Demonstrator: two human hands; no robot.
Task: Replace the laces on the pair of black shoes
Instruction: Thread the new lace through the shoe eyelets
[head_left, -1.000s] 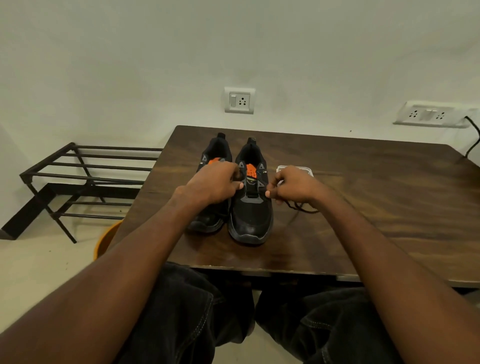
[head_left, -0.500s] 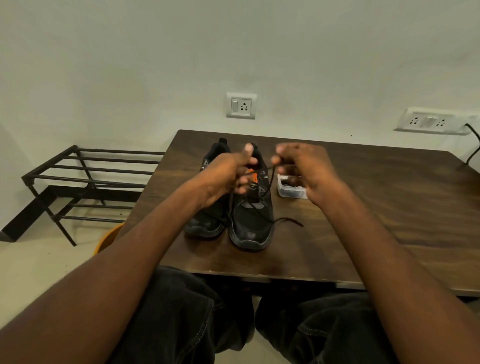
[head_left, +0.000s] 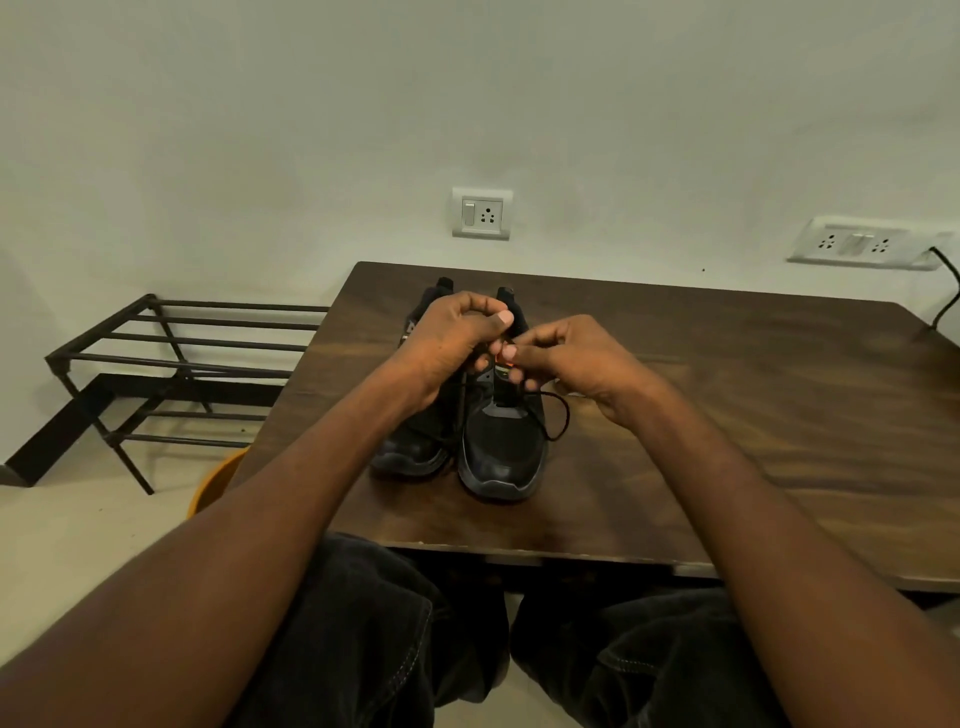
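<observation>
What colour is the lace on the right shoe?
Black; the lace loops beside the right shoe, head view.

A dark brown wooden table (head_left: 727, 415) is filling the middle and right of the frame, its near edge running across the lower centre. Two black shoes are sitting side by side on its left part, toes pointing toward the near edge: the left shoe (head_left: 410, 447) and, touching it, the right shoe (head_left: 501, 452). A loop of black lace (head_left: 558, 415) is trailing off the right shoe's right side and lying on the tabletop just beside it.
</observation>
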